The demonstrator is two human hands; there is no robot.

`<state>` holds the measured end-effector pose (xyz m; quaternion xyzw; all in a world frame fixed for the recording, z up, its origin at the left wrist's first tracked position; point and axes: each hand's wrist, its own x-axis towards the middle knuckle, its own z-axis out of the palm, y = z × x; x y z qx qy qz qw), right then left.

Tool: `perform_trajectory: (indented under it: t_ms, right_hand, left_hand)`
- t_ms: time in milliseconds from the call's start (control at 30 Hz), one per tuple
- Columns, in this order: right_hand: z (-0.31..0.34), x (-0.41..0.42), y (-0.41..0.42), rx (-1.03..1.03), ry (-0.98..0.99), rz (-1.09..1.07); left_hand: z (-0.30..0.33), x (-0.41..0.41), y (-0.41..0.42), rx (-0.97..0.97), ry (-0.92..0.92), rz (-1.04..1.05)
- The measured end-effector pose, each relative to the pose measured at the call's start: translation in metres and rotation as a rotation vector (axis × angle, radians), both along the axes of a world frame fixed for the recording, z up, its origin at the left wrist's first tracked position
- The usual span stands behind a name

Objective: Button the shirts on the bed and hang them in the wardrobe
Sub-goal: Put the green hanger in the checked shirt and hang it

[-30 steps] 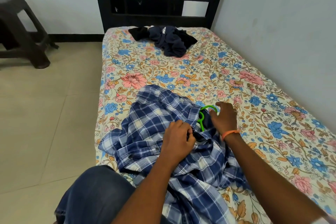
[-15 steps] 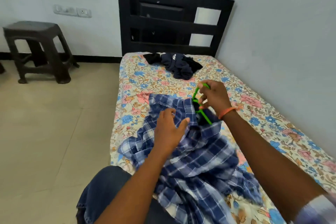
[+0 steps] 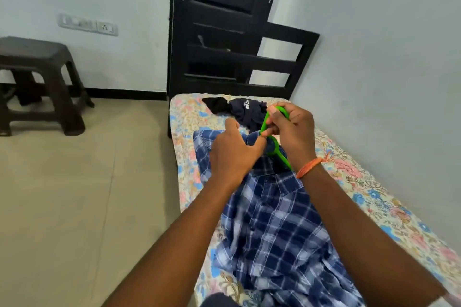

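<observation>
Both hands are working at the collar end of a blue checked shirt (image 3: 274,219) that is lying lengthwise on the bed (image 3: 374,197), its lower part trailing back under the forearms. Curling its fingers round the hook of a green hanger (image 3: 270,143), the right hand (image 3: 294,132) is holding that hook up above the collar, while the hanger's lower arm is slanting down beneath the right wrist and into the neck of the shirt. An orange thread band (image 3: 311,166) is sitting on that wrist. Just to the left, the left hand (image 3: 232,154) is resting on the collar with its fingers loosely bent, the forefinger reaching across to touch the hanger near the other hand's thumb; whether it is pinching cloth I cannot tell. Beyond the hands, near the far end of the flowered sheet, a dark garment (image 3: 239,111) is lying in a crumpled heap, partly hidden behind the right hand. Past that heap a black slatted bed frame (image 3: 274,62) is standing against the wall. Well off to the left of the hands, a dark plastic stool (image 3: 42,77) is standing on the tiled floor, and a switch plate (image 3: 87,24) is showing on the wall above it.
</observation>
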<state>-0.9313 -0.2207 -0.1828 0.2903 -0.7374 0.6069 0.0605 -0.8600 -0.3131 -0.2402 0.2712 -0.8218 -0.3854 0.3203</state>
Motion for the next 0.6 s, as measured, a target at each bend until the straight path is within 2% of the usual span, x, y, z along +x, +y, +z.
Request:
perform_trajectory:
  t_ms: [167,233,433,600]
  right_hand:
    - [0.119,-0.003,-0.011,-0.002,-0.071,-0.036]
    - [0.17,-0.002,-0.011,-0.032,-0.113,-0.05]
    - [0.325,-0.005,0.003,-0.042,-0.08,-0.11]
    - [0.392,-0.012,0.035,0.018,0.018,-0.15]
  left_hand:
    - [0.137,-0.002,-0.016,-0.217,-0.329,-0.117]
    - [0.196,-0.003,-0.012,-0.238,-0.416,-0.166]
    - [0.375,-0.018,-0.004,-0.373,-0.502,-0.253]
    - [0.467,-0.015,-0.02,-0.464,-0.514,-0.305]
